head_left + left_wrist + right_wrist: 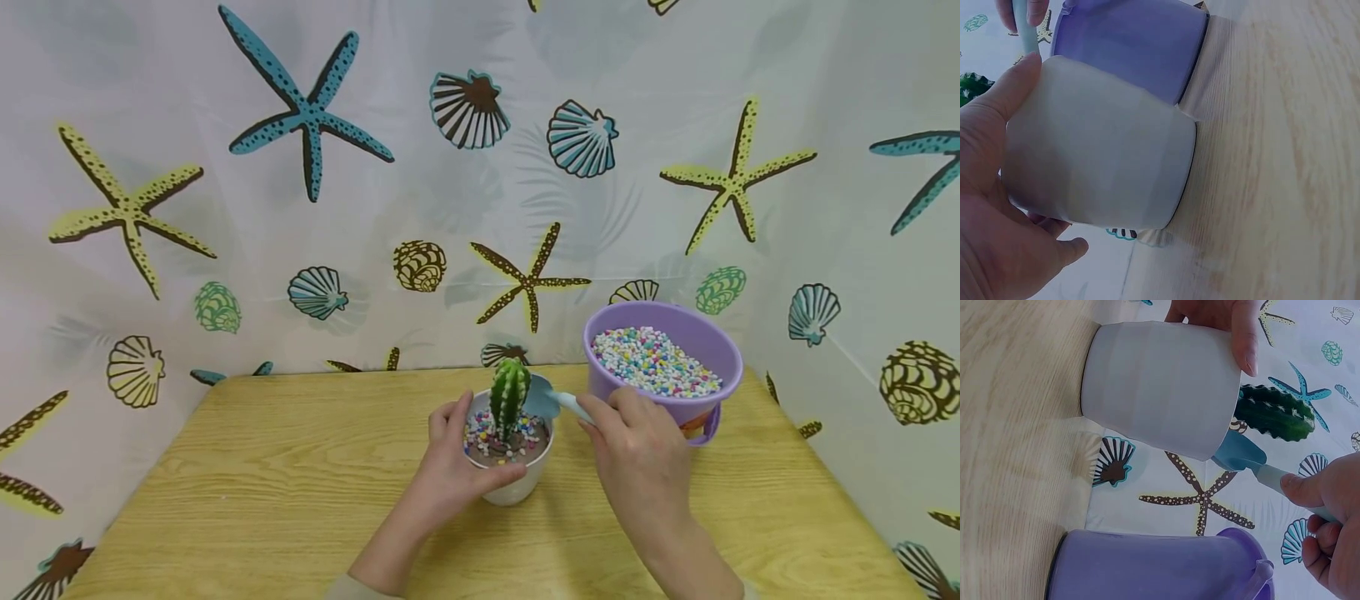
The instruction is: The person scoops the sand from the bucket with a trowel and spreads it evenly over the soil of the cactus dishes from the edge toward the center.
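Observation:
A white plant pot [513, 490] stands on the table, holding a green ribbed cactus [510, 392] in brown soil. Colourful little pebbles [480, 427] lie over part of the soil around the stem. My left hand [453, 467] grips the pot from the left, thumb along the front rim and fingers at the far side. With my right hand [645, 458] I hold a small trowel [1241, 451] by its pale handle. Its blue blade dips at the pot's right rim, beside the cactus; the blade tip is hidden behind the pot wall in the right wrist view.
Behind my right hand a purple bucket [712, 342] full of multicoloured pebbles [652, 358] stands at the back right of the wooden table [300, 467]. A curtain [420, 192] printed with starfish and shells hangs around the back and sides.

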